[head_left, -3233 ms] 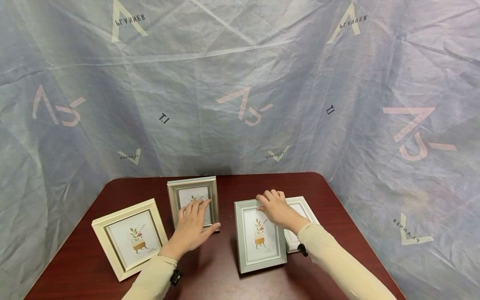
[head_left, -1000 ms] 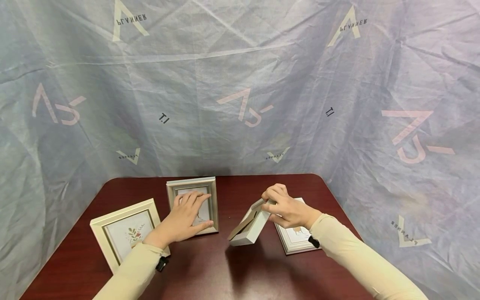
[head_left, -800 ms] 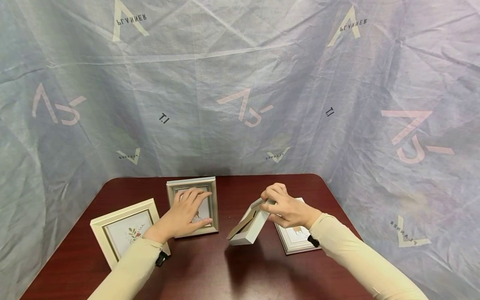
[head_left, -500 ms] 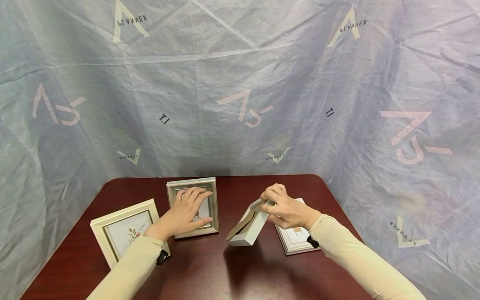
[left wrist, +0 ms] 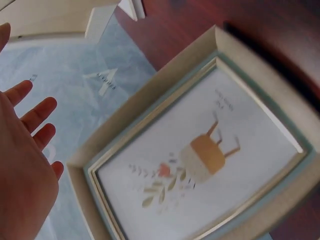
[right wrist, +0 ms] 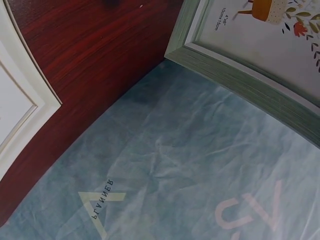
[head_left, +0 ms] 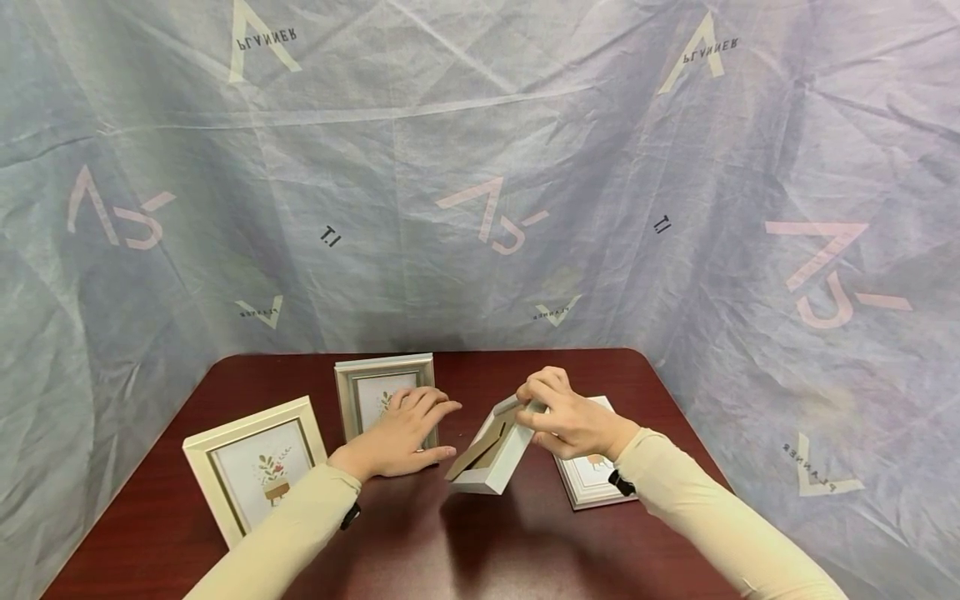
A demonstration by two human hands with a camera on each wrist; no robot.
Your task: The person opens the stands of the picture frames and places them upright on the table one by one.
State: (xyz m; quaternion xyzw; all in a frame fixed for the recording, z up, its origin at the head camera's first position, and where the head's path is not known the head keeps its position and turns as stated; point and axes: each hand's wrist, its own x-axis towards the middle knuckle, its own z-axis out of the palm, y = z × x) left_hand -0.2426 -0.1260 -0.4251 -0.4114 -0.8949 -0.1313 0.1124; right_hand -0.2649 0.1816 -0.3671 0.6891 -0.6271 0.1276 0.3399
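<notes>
In the lower middle of the head view, the right hand (head_left: 566,417) grasps the top edge of a green frame (head_left: 495,454) with bent fingers. The frame tilts above the table (head_left: 517,554), its brown back and support leg (head_left: 478,454) showing and a dark shadow beneath it. Its green front (seen only in the right wrist view) fills the upper right there, with part of a plant drawing visible.

The left hand (head_left: 401,433), just left of the lower centre, holds nothing; its fingers are spread and lightly bent, pointing toward the green frame but apart from it. Directly behind this hand stands a silver frame (head_left: 367,387), partly hidden by it in the head view; in the left wrist view it spans the centre and right, with the hand at the left edge.

A cream frame (head_left: 258,462) leans back at the lower left, its corner covered by the left sleeve (head_left: 288,529). At the lower right, a white frame (head_left: 581,483) sits on the table, partly behind the right hand. The right sleeve (head_left: 697,508) runs to the bottom edge. A grey printed cloth (head_left: 405,142) hangs across the upper frame.
</notes>
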